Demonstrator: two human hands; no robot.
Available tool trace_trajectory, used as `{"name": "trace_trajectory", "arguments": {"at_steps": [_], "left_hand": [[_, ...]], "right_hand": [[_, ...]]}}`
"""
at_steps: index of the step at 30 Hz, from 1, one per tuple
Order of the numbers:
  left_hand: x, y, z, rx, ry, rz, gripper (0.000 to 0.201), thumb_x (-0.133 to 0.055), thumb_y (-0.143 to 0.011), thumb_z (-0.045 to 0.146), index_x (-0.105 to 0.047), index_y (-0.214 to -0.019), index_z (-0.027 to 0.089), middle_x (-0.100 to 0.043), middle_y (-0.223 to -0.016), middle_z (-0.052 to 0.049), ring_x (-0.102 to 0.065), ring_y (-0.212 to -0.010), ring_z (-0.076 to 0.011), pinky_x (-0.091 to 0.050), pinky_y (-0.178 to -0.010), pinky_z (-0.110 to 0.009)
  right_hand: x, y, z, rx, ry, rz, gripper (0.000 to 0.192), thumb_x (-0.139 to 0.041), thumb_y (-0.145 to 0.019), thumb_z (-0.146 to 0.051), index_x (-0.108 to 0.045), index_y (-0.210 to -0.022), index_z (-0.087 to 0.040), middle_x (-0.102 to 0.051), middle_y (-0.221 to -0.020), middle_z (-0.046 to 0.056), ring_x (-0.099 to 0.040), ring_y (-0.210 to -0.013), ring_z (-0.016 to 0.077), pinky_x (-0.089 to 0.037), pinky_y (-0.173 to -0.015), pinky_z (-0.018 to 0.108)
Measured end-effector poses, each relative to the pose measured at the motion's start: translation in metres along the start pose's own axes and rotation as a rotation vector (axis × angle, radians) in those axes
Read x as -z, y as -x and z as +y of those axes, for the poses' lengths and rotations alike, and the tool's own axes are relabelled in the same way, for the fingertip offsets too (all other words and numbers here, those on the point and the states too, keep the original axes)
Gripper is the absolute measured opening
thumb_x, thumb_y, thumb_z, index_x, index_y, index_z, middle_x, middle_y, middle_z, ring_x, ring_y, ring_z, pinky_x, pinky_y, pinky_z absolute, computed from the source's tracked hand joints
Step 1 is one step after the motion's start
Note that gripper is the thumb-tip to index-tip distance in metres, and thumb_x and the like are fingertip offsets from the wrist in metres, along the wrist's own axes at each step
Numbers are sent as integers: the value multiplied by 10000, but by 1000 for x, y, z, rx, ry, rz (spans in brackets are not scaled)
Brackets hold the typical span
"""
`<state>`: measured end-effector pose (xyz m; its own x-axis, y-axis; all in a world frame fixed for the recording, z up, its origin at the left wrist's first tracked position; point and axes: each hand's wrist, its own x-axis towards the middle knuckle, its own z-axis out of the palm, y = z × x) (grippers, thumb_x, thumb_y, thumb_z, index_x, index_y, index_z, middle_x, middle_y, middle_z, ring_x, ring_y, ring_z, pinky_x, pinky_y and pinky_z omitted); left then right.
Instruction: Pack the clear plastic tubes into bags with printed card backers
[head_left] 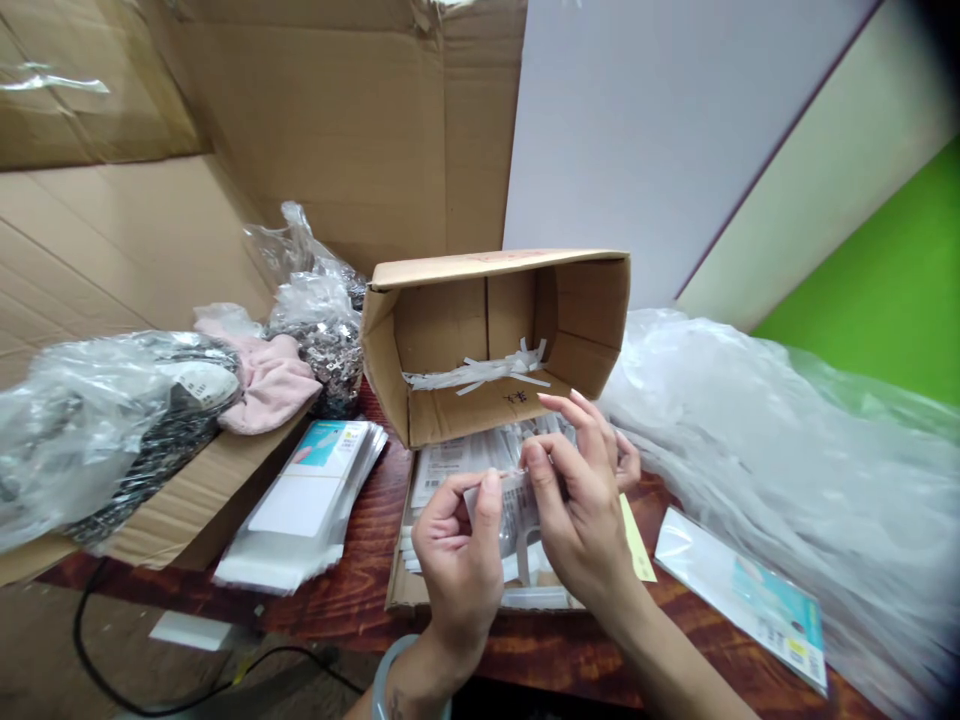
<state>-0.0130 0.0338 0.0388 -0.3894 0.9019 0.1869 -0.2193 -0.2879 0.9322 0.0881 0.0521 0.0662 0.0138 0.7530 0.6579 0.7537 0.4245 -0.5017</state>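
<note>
A small clear plastic packet [511, 515] with printing on it is stretched between my two hands above a shallow cardboard tray. My left hand [459, 545], with a pale bangle at the wrist, pinches its left edge between thumb and fingers. On the other side, thumb and forefinger of my right hand [576, 490] close at the packet's top edge, while the other fingers stick out. Beneath them the tray [409, 592] holds printed packets and white strips, partly hidden by my hands. Behind it, an open carton [442, 425] lies on its side with white paper strips [480, 374] inside.
A stack of card-backed clear sleeves [304, 500] lies left on the brown table [356, 560]. Further left are bags of metal parts [330, 350] and a pink cloth [270, 380]. Plastic sheeting [750, 470] and a flat package [742, 590] occupy the right. A black cable [86, 640] hangs below.
</note>
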Motion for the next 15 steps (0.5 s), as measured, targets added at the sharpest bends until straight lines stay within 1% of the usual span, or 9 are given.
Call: {"name": "trace_trajectory", "arguments": {"at_steps": [4,8,11,13,15], "left_hand": [[4,-1,-2,90,84,-9,191,-690,-854,334,-692,-798,152,-700,-748,-38,-653,-673,-151,-535,-656,-231],[5,-1,-2,110,84,-13,187,-692,-857,330,-685,-790,156,-677,-735,-16,-615,-673,-113,-502,-669,-193],[4,-5,-2,189,112,-73,185,-697,-854,331,-675,-821,150,-673,-741,-18,-604,-658,-101,-479,-634,-175],[4,-11,-4,281,163,-135,203,-706,-844,335,-668,-926,153,-681,-743,-27,-611,-615,-109,-467,-576,-178],[5,-17,-6,349,199,-167,353,-722,-827,330,-620,-1132,186,-689,-726,-21,-608,-551,-118,-457,-522,-186]], "right_hand": [[6,0,-1,12,-44,-59,187,-408,-990,-229,-580,-916,-246,-490,-1371,13,-326,-1402,230,-126,-1086,528],[8,1,-5,19,-23,-49,54,-541,-925,-281,-585,-930,-250,-489,-1371,24,-330,-1397,266,-125,-1079,540],[1,0,-2,-31,-13,-17,58,-551,-918,-261,-593,-886,-238,-534,-1315,26,-400,-1346,259,-141,-1067,526],[-7,-3,4,-105,-56,-45,94,-546,-926,-261,-598,-856,-228,-572,-1250,26,-468,-1278,239,-169,-1056,508],[-13,-4,14,-156,-111,-124,76,-567,-920,-270,-606,-871,-226,-603,-1199,25,-518,-1217,224,-191,-1048,493]]}}
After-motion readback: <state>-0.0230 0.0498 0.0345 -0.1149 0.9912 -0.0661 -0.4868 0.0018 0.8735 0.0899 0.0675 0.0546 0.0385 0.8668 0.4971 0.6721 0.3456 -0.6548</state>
